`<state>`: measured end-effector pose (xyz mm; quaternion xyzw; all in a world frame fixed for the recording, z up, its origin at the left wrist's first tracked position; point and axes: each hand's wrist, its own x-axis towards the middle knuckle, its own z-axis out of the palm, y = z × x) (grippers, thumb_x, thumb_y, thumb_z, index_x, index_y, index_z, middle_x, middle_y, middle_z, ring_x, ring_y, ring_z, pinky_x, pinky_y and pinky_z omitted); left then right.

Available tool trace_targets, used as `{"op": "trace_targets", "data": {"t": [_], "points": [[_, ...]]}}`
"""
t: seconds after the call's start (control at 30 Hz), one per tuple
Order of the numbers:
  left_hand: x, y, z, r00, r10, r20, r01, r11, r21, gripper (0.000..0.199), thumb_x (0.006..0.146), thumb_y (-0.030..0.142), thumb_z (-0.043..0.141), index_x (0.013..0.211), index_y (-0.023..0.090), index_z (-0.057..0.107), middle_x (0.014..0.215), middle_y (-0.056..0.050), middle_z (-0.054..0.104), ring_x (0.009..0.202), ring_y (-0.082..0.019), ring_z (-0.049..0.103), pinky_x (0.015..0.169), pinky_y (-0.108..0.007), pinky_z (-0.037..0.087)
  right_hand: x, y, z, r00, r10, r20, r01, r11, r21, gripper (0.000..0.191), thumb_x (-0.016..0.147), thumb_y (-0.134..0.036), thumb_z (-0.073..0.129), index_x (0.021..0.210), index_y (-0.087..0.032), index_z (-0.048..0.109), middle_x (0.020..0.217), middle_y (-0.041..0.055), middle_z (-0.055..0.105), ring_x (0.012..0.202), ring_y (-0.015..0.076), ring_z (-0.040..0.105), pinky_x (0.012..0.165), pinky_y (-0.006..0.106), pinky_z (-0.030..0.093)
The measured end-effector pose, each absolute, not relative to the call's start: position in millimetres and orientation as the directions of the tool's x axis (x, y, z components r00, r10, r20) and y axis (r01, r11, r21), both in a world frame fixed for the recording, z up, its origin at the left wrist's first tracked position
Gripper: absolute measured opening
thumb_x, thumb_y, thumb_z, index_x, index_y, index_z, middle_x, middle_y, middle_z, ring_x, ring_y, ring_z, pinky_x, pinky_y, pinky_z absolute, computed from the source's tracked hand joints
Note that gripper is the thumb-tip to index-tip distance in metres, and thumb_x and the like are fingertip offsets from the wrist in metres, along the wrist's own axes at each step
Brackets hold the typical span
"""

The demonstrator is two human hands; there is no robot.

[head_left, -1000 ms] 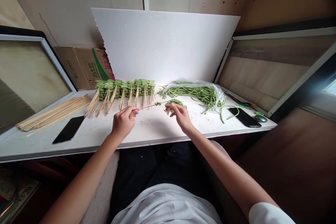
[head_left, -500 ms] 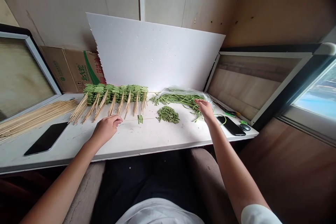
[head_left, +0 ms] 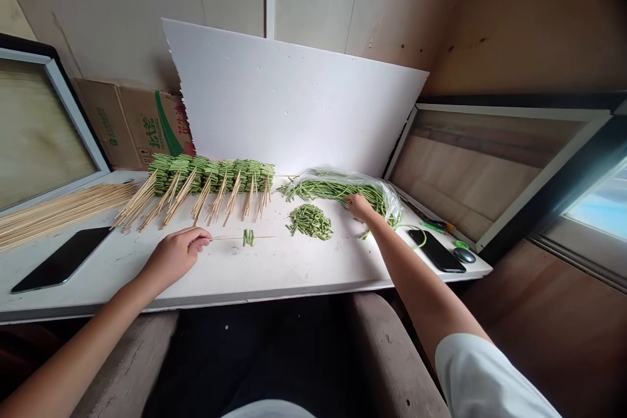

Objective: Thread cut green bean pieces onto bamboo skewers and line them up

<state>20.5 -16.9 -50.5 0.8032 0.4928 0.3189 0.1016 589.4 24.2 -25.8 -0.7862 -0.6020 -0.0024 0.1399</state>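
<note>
My left hand [head_left: 179, 251] is closed in a pinch on one end of a thin bamboo skewer [head_left: 267, 237], which reaches to the right just over the table. A few short pieces of green long bean [head_left: 249, 237] sit side by side on the skewer's middle. My right hand [head_left: 360, 206] is at the near edge of the uncut long beans [head_left: 323, 189], fingers curled together; what is in them, if anything, is hidden. Between the hands lies a heap of cut bean pieces [head_left: 311, 221].
Finished bean skewers [head_left: 210, 173] are stacked at the back left, sticks toward me. Loose bamboo skewers [head_left: 63, 209] and a black phone [head_left: 63, 260] lie left. A clear plastic bag [head_left: 392, 202], another phone [head_left: 438, 251] and a white foam board [head_left: 298, 98] border the table [head_left: 294, 274].
My right hand has moved left and nearer along the long beans, and its fingers are more curled. My left hand has shifted left and down in view with the skewer. The view has moved slightly.
</note>
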Motion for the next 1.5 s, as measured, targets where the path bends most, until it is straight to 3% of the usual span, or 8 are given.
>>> {"op": "trace_targets", "data": {"t": [0.1,0.3,0.5,0.83,0.9,1.13,1.33,1.5], "points": [[7.5,-23.8,-56.9,0.294,0.853,0.431,0.725,-0.493,0.481,0.026,0.091,0.04,0.051,0.093,0.026,0.072,0.097,-0.004,0.081,0.09,-0.025,0.076,0.078,-0.03,0.055,588.2,46.3,-30.6,0.244,0.958,0.148,0.965,-0.224,-0.138,0.038,0.103,-0.038,0.068,0.135,-0.017,0.065,0.137,0.0129,0.066,0.118,0.0268,0.068,0.099,0.048,0.06],[-4.5,-31.7,-58.8,0.257,0.859,0.444,0.747,-0.468,0.472,0.027,0.091,0.042,0.051,0.091,0.026,0.073,0.095,-0.004,0.082,0.086,-0.025,0.076,0.076,-0.03,0.055,580.0,67.8,-34.1,0.265,0.953,0.146,0.964,-0.259,-0.055,0.03,0.106,-0.019,0.049,0.109,-0.013,0.078,0.127,0.0203,0.071,0.139,0.0374,0.048,0.11,0.046,0.045],[-1.4,-34.5,-53.3,0.271,0.843,0.464,0.736,-0.492,0.465,0.028,0.092,0.041,0.05,0.09,0.025,0.072,0.095,-0.004,0.081,0.084,-0.024,0.075,0.075,-0.03,0.054,583.8,68.3,-17.8,0.318,0.927,0.198,0.948,-0.308,-0.082,0.027,0.102,-0.018,0.054,0.113,-0.013,0.077,0.123,0.0214,0.074,0.132,0.0361,0.054,0.112,0.048,0.041],[-12.5,-33.9,-59.7,0.275,0.804,0.527,0.751,-0.522,0.404,0.032,0.098,0.04,0.046,0.092,0.023,0.072,0.101,-0.007,0.078,0.094,-0.025,0.07,0.086,-0.034,0.051,609.4,37.9,71.1,0.258,0.866,0.428,0.956,-0.164,-0.244,0.044,0.103,-0.039,0.055,0.121,-0.007,0.079,0.103,0.0177,0.082,0.085,0.0245,0.076,0.07,0.028,0.052],[-19.3,-31.0,-60.0,0.278,0.791,0.544,0.756,-0.53,0.384,0.033,0.098,0.039,0.045,0.09,0.023,0.073,0.097,-0.008,0.077,0.098,-0.026,0.068,0.09,-0.036,0.05,608.3,25.3,87.6,0.238,0.821,0.518,0.897,0.019,-0.441,0.042,0.096,-0.044,0.066,0.108,-0.007,0.082,0.09,0.0162,0.082,0.07,0.0218,0.075,0.061,0.027,0.051],[-47.2,-11.9,-73.0,0.264,0.842,0.471,0.808,-0.459,0.369,0.03,0.09,0.04,0.051,0.075,0.025,0.073,0.091,-0.011,0.077,0.103,-0.033,0.061,0.096,-0.044,0.048,537.5,-41.6,130.7,0.158,0.772,0.616,0.683,0.365,-0.632,0.045,0.084,-0.054,0.083,0.106,-0.015,0.084,0.093,0.0155,0.084,0.084,0.0279,0.082,0.053,0.027,0.057],[-12.6,-46.2,-17.8,0.234,0.714,0.659,0.791,-0.534,0.298,0.047,0.102,0.048,0.053,0.14,0.022,0.063,0.118,-0.013,0.074,0.119,-0.036,0.063,0.106,-0.05,0.045,431.1,-95.6,119.0,0.008,0.738,0.675,0.564,0.554,-0.613,0.03,0.085,-0.047,0.086,0.103,-0.022,0.085,0.091,0.0087,0.085,0.085,0.0265,0.082,0.072,0.038,0.069],[66.4,-102.4,59.6,0.37,0.451,0.812,0.549,-0.812,0.201,0.053,0.104,0.046,0.064,0.15,0.023,0.053,0.128,-0.013,0.072,0.123,-0.031,0.066,0.109,-0.048,0.048,351.8,-128.2,92.3,-0.089,0.713,0.695,0.514,0.631,-0.581,0.018,0.09,-0.04,0.083,0.103,-0.028,0.086,0.099,0.0055,0.085,0.085,0.0246,0.08,0.067,0.036,0.067]]}}
